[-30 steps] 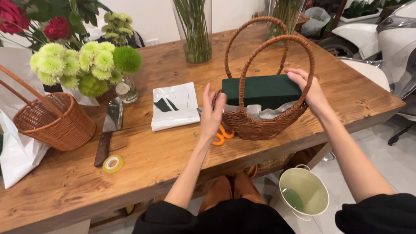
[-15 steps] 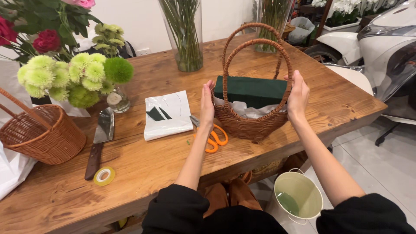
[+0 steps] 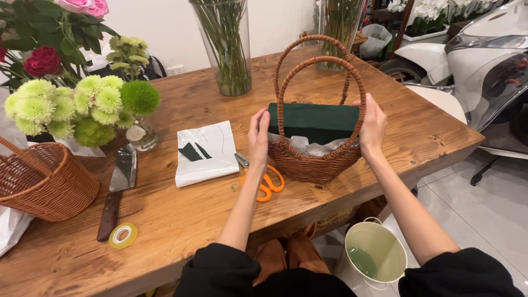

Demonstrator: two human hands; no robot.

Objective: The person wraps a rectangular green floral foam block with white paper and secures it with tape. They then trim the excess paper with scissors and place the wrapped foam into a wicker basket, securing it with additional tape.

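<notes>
- the wooden worktop (image 3: 181, 220) carries everything; my landmark is the small wicker basket (image 3: 316, 162) with two tall loop handles, near its front edge.
- a dark green foam block (image 3: 313, 122) sits inside the basket on white wrapping.
- my left hand (image 3: 258, 137) presses flat on the basket's left side, fingers straight and unclenched.
- my right hand (image 3: 373, 125) rests on the basket's right side, fingers loose around the handle base and block corner.
- a folded white sheet (image 3: 206, 154) lies left of the basket.
- orange scissors (image 3: 264, 180) lie just left of the basket, under my left wrist.
</notes>
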